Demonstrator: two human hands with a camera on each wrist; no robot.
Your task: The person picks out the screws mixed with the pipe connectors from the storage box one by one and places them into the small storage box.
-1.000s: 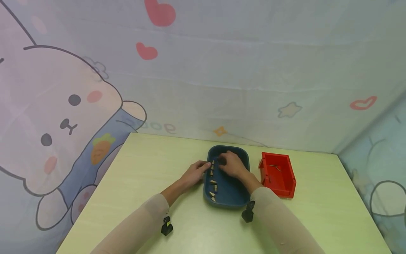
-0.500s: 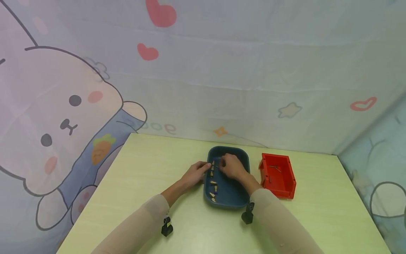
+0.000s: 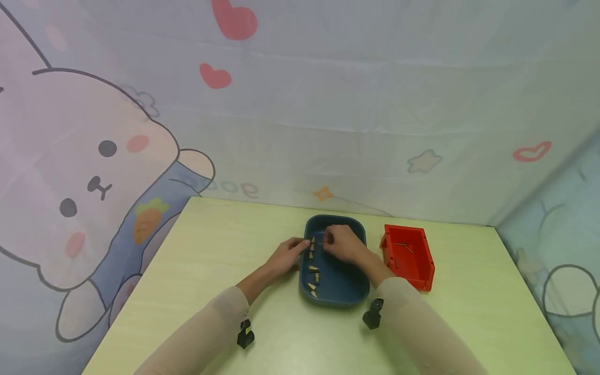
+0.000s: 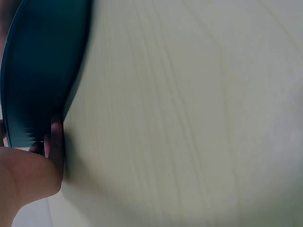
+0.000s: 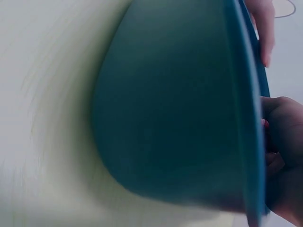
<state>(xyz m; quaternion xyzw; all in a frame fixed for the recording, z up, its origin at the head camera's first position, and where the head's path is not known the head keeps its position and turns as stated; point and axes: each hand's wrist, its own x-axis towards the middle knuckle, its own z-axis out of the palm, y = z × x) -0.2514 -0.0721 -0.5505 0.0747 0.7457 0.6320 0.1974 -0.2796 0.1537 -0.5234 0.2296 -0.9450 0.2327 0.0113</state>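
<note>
A dark blue plastic tray [image 3: 344, 297] stands on the table in the head view. My left hand [image 3: 284, 256] grips its left rim, thumb over the edge and fingers along the outer wall. Inside the tray, small brass-coloured pieces [image 3: 313, 269] lie in a loose row by the left wall; their exact kind is too small to tell. Over the tray's far half, my right hand [image 3: 344, 244] has its fingers curled and pinches a thin metal pin [image 3: 321, 244] that points left toward the row. In the right wrist view the tray wall [image 5: 175, 109] hides most of the fingers.
A red plastic bin [image 3: 412, 268] holding several thin metal pins [image 3: 405, 247] sits right of the tray, close to my right forearm. Behind the pale table [image 3: 239, 224] hangs a printed cloth [image 3: 328, 114].
My right hand has lowered slightly inside the tray and its fingers have drawn together, with the thin pin showing at the fingertips. The left hand stays on the rim.
</note>
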